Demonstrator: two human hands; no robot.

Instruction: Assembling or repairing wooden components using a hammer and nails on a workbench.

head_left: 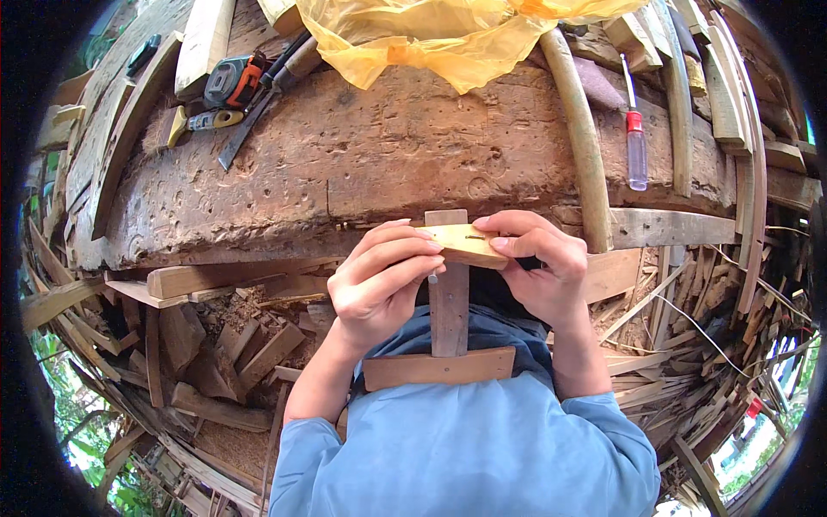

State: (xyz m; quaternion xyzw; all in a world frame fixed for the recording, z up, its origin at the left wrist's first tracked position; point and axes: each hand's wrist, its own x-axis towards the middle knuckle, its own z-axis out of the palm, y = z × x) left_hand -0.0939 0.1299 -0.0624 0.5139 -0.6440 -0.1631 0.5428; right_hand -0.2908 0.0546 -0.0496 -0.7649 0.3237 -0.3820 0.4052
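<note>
Between my two hands is a small pale wood block [461,244] with a short dark slot or mark on its top face. My left hand [379,274] pinches its left end, the fingers curled over the top. The right end is gripped by thumb and fingers of my right hand [544,258]. Under the block an upright wooden bar [449,314] runs from the bench edge toward my body. It joins a wooden crosspiece [439,368] that rests against my blue shirt.
A thick worn bench [388,155] spans the front. On it lie a tape measure [234,82], a chisel-like blade [250,129], a screwdriver [636,146], a yellow plastic bag [413,47] and a curved wooden stick [581,138]. Wood offcuts [271,353] and strips [655,379] fill both sides below.
</note>
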